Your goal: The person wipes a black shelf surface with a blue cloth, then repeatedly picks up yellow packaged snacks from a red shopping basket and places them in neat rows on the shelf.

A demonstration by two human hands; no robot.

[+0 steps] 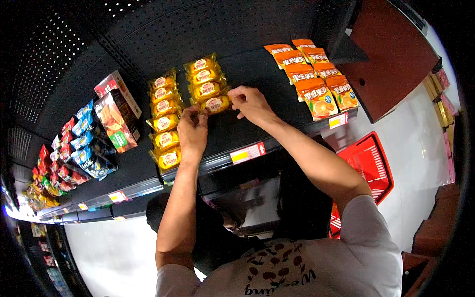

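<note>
Yellow packet lies on the black shelf, set back from its front edge, heading a row of matching packs. Left grip and right grip flank its ends, long axis between them, fingers curled; whether clenched, one cannot tell.

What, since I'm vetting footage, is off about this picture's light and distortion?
In the head view, fisheye bows the shelf's front edge, and the corners fall to black; in the head view, the white floor at lower left looks washed out; in the head view, the foremost middle yellow pack looks fairly sharp.
</note>
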